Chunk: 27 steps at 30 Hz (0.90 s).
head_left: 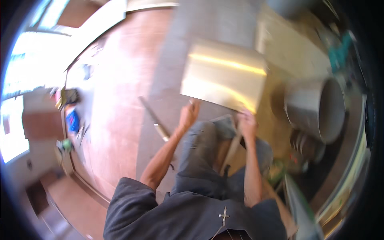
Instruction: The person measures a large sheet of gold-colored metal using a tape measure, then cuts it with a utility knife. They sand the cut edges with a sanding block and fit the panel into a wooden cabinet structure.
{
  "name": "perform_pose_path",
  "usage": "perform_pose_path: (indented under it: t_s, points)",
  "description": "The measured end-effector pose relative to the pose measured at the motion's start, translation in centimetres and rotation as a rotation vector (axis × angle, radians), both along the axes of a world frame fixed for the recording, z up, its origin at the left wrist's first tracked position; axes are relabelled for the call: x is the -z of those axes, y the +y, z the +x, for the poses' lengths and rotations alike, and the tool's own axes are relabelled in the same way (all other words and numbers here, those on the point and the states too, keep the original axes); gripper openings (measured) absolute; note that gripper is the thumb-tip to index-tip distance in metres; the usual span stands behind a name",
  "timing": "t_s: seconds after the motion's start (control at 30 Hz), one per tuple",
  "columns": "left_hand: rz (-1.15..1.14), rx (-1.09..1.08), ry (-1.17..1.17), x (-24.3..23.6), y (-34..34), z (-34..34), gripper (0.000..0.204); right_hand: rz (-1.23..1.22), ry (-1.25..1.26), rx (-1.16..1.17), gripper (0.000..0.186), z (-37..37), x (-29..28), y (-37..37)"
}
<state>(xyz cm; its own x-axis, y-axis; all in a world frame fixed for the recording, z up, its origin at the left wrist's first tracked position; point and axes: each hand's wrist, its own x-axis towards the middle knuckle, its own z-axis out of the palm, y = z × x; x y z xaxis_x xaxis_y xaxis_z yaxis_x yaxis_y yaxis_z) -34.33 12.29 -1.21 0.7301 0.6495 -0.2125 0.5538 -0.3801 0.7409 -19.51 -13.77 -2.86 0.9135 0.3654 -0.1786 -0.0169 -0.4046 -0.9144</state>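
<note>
A shiny, brass-coloured metal sheet (224, 78) is in front of me, tilted a little, with bright bands of light across it. My right hand (247, 122) pinches its near right corner, fingers closed at the edge. Toward the near left corner, my left hand (190, 114) has its fingertips drawn together at the sheet's edge. Motion blurs both hands, and the sheet's underside is hidden. Left of my left forearm, a long-bladed tool with a pale handle (161, 131) lies on the grey surface.
A reddish wooden board (124, 80) spreads at left beside the grey strip (166, 76). Along its far left edge are a blue packet (72, 120) and small items. To the right lies a large grey metal cylinder (308, 106), with a teal object (340, 52) beyond it.
</note>
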Motion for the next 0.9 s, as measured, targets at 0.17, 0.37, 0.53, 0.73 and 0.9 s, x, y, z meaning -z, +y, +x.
perform_pose_path:
  t_s: [0.17, 0.37, 0.53, 0.73, 0.9]
  points:
    - [-0.062, -0.171, 0.137, -6.8, 1.4, -13.4, 0.029, -0.046, -0.302, 0.420, 0.062, 10.3, 2.7, -3.5]
    - [-0.213, -0.134, 0.056, -8.6, -1.7, -21.3, 0.034, 0.224, 0.486, -0.005, 0.046, 9.6, -3.4, 0.8]
    - [-0.520, -0.007, -0.231, -9.7, -4.2, -14.4, 0.049, 0.550, 0.308, 0.038, 0.038, 6.1, -12.6, 4.6]
    - [-1.201, -0.083, -0.624, -16.3, -8.3, -4.8, 0.075, 0.690, 0.309, 0.283, 0.035, -2.4, -20.5, 0.9]
    - [-1.537, -0.094, -0.673, -18.3, -13.3, -2.3, 0.064, 0.665, 0.384, 0.216, 0.037, -7.5, -16.6, -7.6]
